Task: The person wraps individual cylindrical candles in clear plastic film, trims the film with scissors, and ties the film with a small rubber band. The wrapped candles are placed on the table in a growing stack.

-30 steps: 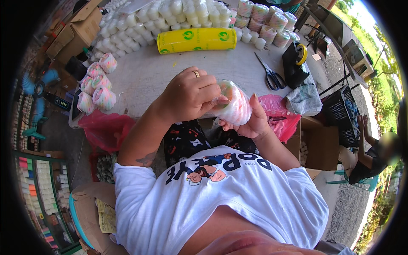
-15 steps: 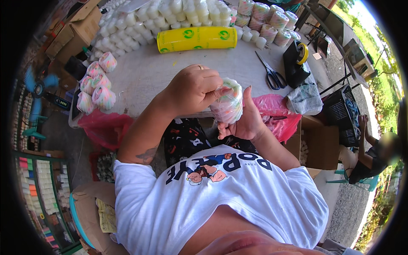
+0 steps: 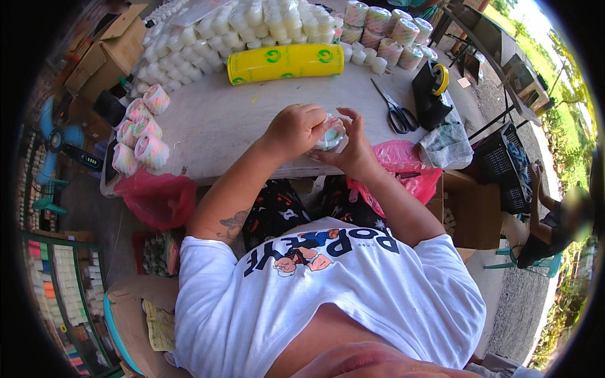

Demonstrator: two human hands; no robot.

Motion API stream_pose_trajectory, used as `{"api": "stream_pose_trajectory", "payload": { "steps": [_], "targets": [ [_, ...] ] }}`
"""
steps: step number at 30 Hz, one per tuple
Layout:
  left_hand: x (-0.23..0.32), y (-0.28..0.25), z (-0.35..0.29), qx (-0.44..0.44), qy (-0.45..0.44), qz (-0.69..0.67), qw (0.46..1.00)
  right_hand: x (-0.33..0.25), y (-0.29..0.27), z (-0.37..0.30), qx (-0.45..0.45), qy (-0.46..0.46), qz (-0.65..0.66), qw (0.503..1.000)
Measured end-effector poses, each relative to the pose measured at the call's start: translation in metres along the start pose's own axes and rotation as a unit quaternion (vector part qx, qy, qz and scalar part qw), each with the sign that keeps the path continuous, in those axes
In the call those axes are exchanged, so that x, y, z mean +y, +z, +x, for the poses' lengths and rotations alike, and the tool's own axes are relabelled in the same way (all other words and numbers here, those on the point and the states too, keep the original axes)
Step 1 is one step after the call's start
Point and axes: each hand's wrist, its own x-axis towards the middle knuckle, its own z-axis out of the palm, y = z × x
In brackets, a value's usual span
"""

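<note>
Between my two hands, above the table's front edge, is a pastel roll in clear plastic wrap, its round end turned up. My left hand is curled, with its fingertips pinching at the plastic on the roll's left side. My right hand wraps around the roll from the right, thumb low and index finger raised over the far edge. To the left on the table stand several similar wrapped pastel rolls. Beyond my hands lies a large yellow roll of wrapping film.
White wrapped cylinders and stacked pastel rolls line the table's back. Black-handled scissors, a tape dispenser and a cloth lie right. Pink bags hang at the front edge. Another person sits at far right.
The roll has tipped so its round end faces up. My right hand has turned from an open palm beneath it to a grip around its side. My left hand has shifted slightly nearer.
</note>
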Motion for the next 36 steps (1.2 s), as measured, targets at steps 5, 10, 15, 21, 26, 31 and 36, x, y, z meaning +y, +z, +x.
{"api": "stream_pose_trajectory", "payload": {
  "steps": [5, 10, 15, 21, 26, 31, 36],
  "targets": [
    [-0.003, -0.014, 0.004, -0.056, 0.061, 0.079, 0.993, 0.020, -0.033, 0.028, -0.168, -0.045, 0.121, 0.977],
    [-0.006, -0.020, 0.014, -0.069, 0.107, 0.120, 0.985, 0.022, -0.041, 0.041, -0.232, 0.037, 0.199, 0.951],
    [-0.006, -0.006, 0.012, 0.002, 0.053, 0.079, 0.995, 0.036, -0.038, 0.042, -0.233, 0.070, 0.264, 0.933],
    [-0.005, 0.001, 0.010, -0.004, 0.031, -0.045, 0.999, 0.041, -0.038, 0.040, -0.239, 0.079, 0.300, 0.920],
    [-0.004, -0.006, -0.002, 0.000, 0.059, -0.001, 0.998, 0.041, -0.038, 0.040, -0.245, 0.084, 0.334, 0.906],
    [-0.009, -0.008, 0.011, -0.056, 0.040, -0.038, 0.997, 0.046, -0.038, 0.041, -0.252, 0.077, 0.310, 0.914],
    [-0.024, -0.014, 0.047, -0.214, -0.007, -0.116, 0.970, 0.045, -0.042, 0.044, -0.272, 0.094, 0.299, 0.910]
  ]
}}
